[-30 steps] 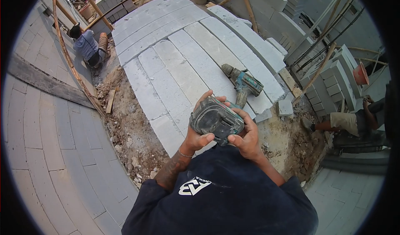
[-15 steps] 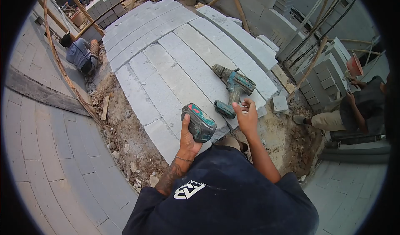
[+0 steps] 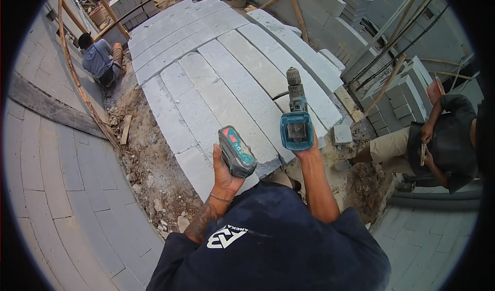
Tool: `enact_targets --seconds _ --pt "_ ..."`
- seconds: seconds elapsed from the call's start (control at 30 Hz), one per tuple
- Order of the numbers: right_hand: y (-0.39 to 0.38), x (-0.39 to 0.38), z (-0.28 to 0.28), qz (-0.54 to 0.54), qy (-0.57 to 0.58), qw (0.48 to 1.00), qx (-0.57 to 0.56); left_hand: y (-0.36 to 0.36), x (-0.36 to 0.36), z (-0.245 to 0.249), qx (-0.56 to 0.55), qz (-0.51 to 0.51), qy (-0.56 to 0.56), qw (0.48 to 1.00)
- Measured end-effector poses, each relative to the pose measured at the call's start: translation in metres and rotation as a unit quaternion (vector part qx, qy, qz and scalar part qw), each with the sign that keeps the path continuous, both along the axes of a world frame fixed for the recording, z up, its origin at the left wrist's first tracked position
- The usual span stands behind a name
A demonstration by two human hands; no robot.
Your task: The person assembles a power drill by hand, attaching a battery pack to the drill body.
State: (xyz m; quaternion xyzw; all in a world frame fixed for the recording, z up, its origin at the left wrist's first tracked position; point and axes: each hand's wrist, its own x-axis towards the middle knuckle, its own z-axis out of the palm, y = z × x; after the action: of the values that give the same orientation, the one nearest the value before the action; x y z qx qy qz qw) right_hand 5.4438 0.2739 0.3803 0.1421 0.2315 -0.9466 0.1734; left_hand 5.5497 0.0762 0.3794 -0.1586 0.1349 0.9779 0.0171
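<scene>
Both arms are up in front of the chest, elbows bent, just below the middle of the frame. The left hand (image 3: 224, 171), on a tattooed forearm with a thin bracelet at the wrist, is wrapped around a battery (image 3: 236, 151): palm underneath, fingers curled round its far side. The right hand (image 3: 305, 149) is raised a touch higher, its forearm running straight up the frame, fist closed on the grip of a drill (image 3: 296, 108). So the hands are apart, each clamped on its own thing, with a clear gap between battery and drill.

The battery lies tilted, its long axis running from upper left to lower right, the teal face with a red label turned up to the camera. The drill's open foot faces the camera, a square teal frame with a grey socket showing inside. Its body runs up the frame from there, chuck pointing towards the top edge, away from the chest and leaning slightly left.

Beneath both lie pale slabs (image 3: 221, 84), fanned in long curved rows across the centre. To the left of them there's a rubble strip (image 3: 149, 162). A person (image 3: 100, 59) crouches at upper left, back turned. Another person (image 3: 443, 136) sits at the right edge, dark shirt, bent over.
</scene>
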Motion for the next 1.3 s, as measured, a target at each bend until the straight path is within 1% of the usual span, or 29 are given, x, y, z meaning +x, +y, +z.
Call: enact_targets --seconds 0.03,0.1,0.17,0.2,0.23,0.3,0.33,0.37,0.4,0.43,0.47,0.5,0.57,0.63,0.67,0.7,0.77,0.8,0.83,0.9,0.93,1.0,1.03,1.1,1.23,1.3 --pt "0.004 0.007 -0.001 -0.009 -0.006 0.999 -0.048 0.001 0.001 0.001 0.028 -0.018 0.027 0.999" --pt "0.012 0.018 -0.008 -0.007 0.001 0.998 -0.068 0.003 0.0 0.007 0.028 -0.033 0.02 0.999" --pt "0.013 0.026 -0.007 0.053 0.035 0.982 -0.176 0.004 -0.002 0.009 0.033 -0.052 0.024 0.998" --pt "0.015 0.029 -0.001 0.072 -0.01 0.986 -0.15 0.006 -0.003 0.011 0.033 -0.053 0.023 0.998" --pt "0.015 0.033 0.005 0.071 -0.012 0.986 -0.151 0.008 -0.005 0.013 0.024 -0.046 0.013 0.999" --pt "0.007 0.042 0.02 0.053 -0.063 0.993 -0.086 0.009 -0.006 0.02 0.011 -0.037 0.002 0.999" --pt "0.003 0.045 0.018 0.035 -0.049 0.998 -0.022 0.009 -0.008 0.026 0.007 -0.041 0.006 0.999" --pt "0.0 0.049 0.019 0.037 -0.049 0.998 -0.025 0.009 -0.009 0.031 0.004 -0.045 0.01 0.999" --pt "-0.003 0.053 0.021 0.041 0.017 0.999 -0.025 0.008 -0.011 0.034 0.003 -0.043 0.009 0.999" --pt "-0.006 0.057 0.023 0.044 0.081 0.995 -0.026 0.006 -0.012 0.036 0.029 -0.052 0.021 0.998" --pt "-0.01 0.061 0.031 0.025 0.086 0.996 0.001 0.005 -0.013 0.039 0.055 -0.06 0.032 0.996" --pt "-0.012 0.063 0.035 0.029 0.082 0.996 -0.004 0.005 -0.014 0.043 0.051 -0.056 0.028 0.997" --pt "-0.016 0.065 0.04 -0.032 0.159 0.982 0.101 0.003 -0.014 0.05 0.114 -0.061 0.036 0.991" --pt "-0.017 0.066 0.056 -0.026 0.225 0.955 0.19 0.002 -0.015 0.045 0.138 -0.057 0.057 0.987" --pt "-0.018 0.066 0.06 -0.037 0.239 0.946 0.217 0.002 -0.015 0.048 0.186 -0.056 0.055 0.979" --pt "-0.022 0.068 0.067 -0.032 0.24 0.947 0.21 0.002 -0.015 0.051 0.236 -0.06 0.054 0.968" --pt "-0.022 0.072 0.077 -0.049 0.27 0.927 0.254 0.002 -0.015 0.052 0.253 -0.047 0.041 0.966" --pt "-0.019 0.072 0.074 -0.022 0.286 0.925 0.25 0.003 -0.015 0.053 0.272 -0.038 0.029 0.961" --pt "-0.021 0.072 0.076 -0.021 0.285 0.925 0.25 0.003 -0.016 0.054 0.272 -0.038 0.029 0.961" --pt "-0.026 0.073 0.083 -0.034 0.273 0.927 0.256 0.004 -0.016 0.056 0.305 -0.018 -0.018 0.952" --pt "-0.027 0.073 0.083 -0.034 0.273 0.926 0.257 0.004 -0.016 0.055 0.306 -0.018 -0.018 0.952" --pt "-0.03 0.071 0.081 -0.05 0.215 0.94 0.262 0.004 -0.017 0.053 0.266 0.03 -0.089 0.959" --pt "-0.029 0.071 0.078 -0.05 0.216 0.939 0.262 0.004 -0.017 0.051 0.266 0.03 -0.088 0.959" --pt "-0.028 0.069 0.07 -0.043 0.175 0.956 0.233 0.004 -0.017 0.05 0.22 0.037 -0.041 0.974" --pt "-0.029 0.07 0.063 -0.056 0.161 0.957 0.235 0.004 -0.018 0.051 0.201 0.047 -0.066 0.976" --pt "-0.026 0.07 0.062 -0.051 0.166 0.958 0.228 0.004 -0.019 0.048 0.153 0.05 -0.062 0.985"
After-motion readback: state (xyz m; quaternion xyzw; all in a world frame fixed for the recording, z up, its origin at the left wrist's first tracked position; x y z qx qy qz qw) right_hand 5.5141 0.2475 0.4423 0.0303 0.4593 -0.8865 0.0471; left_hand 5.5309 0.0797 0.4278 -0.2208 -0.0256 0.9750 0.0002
